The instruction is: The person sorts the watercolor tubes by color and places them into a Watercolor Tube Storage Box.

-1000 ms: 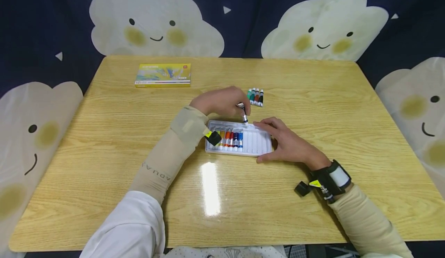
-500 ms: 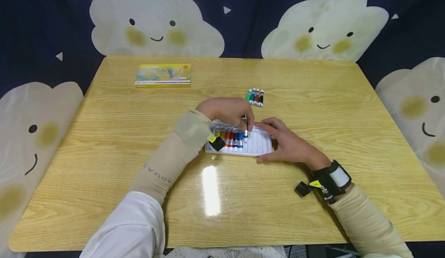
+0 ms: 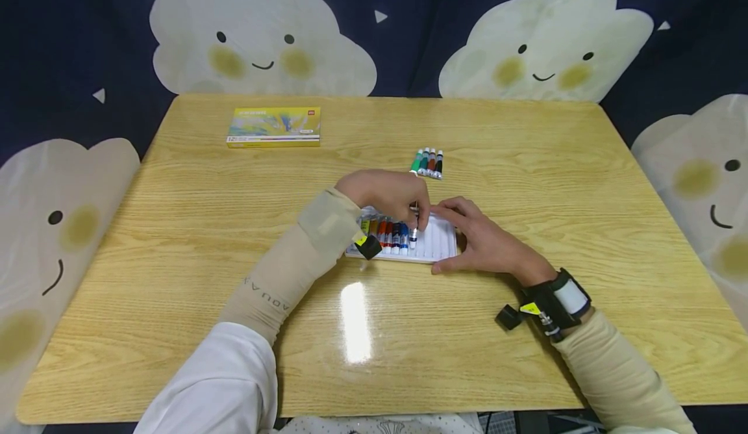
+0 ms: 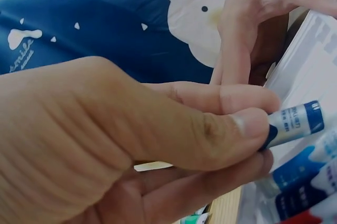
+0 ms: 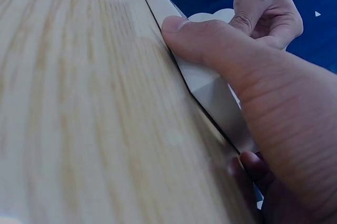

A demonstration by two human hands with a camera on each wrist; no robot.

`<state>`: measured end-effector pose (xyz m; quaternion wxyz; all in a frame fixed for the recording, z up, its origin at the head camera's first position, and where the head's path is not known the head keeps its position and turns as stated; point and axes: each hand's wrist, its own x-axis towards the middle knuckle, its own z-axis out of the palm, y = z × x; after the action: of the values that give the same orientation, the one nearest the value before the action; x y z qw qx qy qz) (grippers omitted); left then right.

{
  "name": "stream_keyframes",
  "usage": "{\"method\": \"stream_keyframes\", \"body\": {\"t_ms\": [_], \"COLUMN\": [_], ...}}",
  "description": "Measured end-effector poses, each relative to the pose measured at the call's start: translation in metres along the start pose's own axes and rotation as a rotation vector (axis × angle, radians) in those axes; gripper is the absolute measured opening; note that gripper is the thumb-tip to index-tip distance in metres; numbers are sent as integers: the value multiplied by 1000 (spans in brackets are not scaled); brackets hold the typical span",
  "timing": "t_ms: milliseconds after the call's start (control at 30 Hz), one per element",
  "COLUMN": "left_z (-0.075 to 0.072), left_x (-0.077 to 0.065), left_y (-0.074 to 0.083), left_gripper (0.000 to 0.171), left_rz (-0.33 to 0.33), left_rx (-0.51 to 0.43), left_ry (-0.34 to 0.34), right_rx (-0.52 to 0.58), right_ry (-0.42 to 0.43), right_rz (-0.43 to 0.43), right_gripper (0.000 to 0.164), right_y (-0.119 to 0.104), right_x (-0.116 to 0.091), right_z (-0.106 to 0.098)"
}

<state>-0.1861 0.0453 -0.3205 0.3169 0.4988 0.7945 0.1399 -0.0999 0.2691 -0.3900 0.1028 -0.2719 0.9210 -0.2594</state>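
Note:
A white plastic tray [image 3: 442, 239] lies on the table, with several paint tubes [image 3: 388, 236] side by side in its left slots. Over the tray's middle, my left hand [image 3: 386, 191] pinches a silver paint tube with a dark blue band [image 4: 296, 123] between thumb and fingers. That tube [image 3: 413, 238] sits just right of the light blue one, its capped end towards me. My right hand [image 3: 491, 242] grips the tray's right end, the thumb [image 5: 195, 37] against the near wall and fingers at the far side. The left wrist hides the tray's left end.
Several more paint tubes [image 3: 430, 163], green to black, lie on the table behind the tray. A yellow paint box [image 3: 274, 127] stands flat at the back left. A dark curtain with clouds hangs beyond the table [image 3: 526, 161].
My left hand has come from behind the tray towards me and lowered the paint tube into the slot area beside the light blue tube. The right hand has stayed on the tray.

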Motion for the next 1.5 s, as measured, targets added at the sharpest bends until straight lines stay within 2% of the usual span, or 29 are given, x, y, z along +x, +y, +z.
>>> {"method": "stream_keyframes", "body": {"t_ms": [367,667,933,1267,1500], "left_z": [4,5,6,9,11], "left_x": [3,4,5,7,8], "left_y": [5,14,17,20,20], "left_gripper": [14,19,18,21,22], "left_rz": [32,-24,-72,-69,-82], "left_rx": [68,54,99,148,144], "left_ry": [-20,-45,-49,-38,-43], "right_rx": [-8,-8,0,6,-1], "right_ry": [3,8,5,3,-4], "right_rz": [-2,-17,-6,-5,-5], "right_gripper": [100,99,98,99,100], "right_y": [3,3,1,2,2], "right_x": [1,0,0,0,-1], "right_z": [2,1,0,0,0]}}
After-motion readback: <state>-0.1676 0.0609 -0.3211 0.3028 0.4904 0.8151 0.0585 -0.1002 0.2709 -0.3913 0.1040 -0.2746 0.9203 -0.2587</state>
